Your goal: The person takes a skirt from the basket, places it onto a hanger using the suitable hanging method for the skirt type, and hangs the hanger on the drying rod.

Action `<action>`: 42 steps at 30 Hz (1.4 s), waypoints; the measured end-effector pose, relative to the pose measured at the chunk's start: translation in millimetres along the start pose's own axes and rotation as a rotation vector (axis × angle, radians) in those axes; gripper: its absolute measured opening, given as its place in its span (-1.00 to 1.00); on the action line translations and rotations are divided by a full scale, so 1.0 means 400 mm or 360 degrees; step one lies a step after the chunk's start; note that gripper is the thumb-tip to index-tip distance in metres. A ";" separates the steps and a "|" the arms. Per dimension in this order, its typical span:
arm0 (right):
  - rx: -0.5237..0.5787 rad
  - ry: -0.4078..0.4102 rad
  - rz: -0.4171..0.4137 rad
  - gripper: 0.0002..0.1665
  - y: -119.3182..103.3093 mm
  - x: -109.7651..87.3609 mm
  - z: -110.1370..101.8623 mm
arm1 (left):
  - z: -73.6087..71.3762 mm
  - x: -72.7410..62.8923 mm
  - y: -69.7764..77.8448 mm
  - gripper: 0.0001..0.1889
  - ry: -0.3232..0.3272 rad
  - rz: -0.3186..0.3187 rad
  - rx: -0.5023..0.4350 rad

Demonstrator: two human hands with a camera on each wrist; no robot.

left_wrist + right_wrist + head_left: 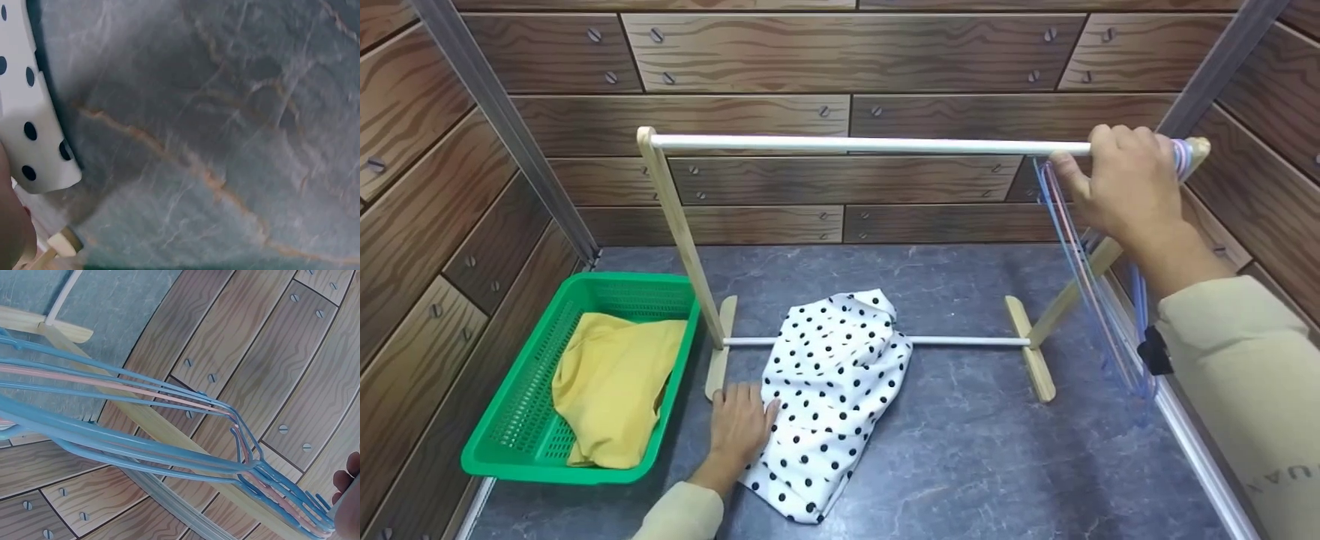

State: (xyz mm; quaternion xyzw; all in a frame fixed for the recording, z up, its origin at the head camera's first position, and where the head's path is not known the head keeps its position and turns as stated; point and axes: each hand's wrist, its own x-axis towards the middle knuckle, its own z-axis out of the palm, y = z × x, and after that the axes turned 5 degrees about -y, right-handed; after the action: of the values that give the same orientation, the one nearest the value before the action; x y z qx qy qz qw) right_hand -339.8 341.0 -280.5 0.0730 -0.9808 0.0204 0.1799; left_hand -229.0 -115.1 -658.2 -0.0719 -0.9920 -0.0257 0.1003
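A white cloth with black dots point(832, 390) lies in loose folds on the grey floor, over the rack's lower bar. My left hand point(741, 424) rests beside its left edge, fingers extended and thumb touching the fabric. At the upper right, my right hand point(1132, 180) curls its fingers over the white top rail point(870, 145) of a wooden rack. Several blue and pink hangers point(1072, 240) hang below that hand, their hooks bunched at the rail's right end. In the right wrist view the hangers point(152, 444) stretch toward my curled fingers point(343, 481).
A green basket point(480, 457) at the left holds a folded yellow cloth point(619, 390). The rack's left post point(679, 225) stands just right of the basket, and its right foot point(1039, 371) sits on the floor. Wood-patterned walls point(840, 52) enclose the back and sides.
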 end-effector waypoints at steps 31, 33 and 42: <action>0.0049 0.0322 -0.0053 -0.31 0.004 -0.018 0.046 | 0.078 -0.052 0.008 -0.47 0.0321 -0.0230 0.0036; 0.0036 0.0338 -0.0064 -0.33 0.008 -0.022 0.050 | 0.080 -0.049 0.007 -0.48 0.0374 -0.0177 0.0088; -0.0030 0.0289 -0.0055 -0.33 -0.015 -0.026 0.006 | 0.084 -0.056 -0.005 -0.52 0.0352 -0.0086 0.0064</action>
State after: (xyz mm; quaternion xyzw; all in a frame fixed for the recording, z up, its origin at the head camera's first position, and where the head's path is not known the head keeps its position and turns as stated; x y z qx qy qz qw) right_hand -330.0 336.3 -286.6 0.0861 -0.9591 0.0146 0.2691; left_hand -214.1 -118.0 -695.7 -0.0398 -0.9768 -0.0163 0.2098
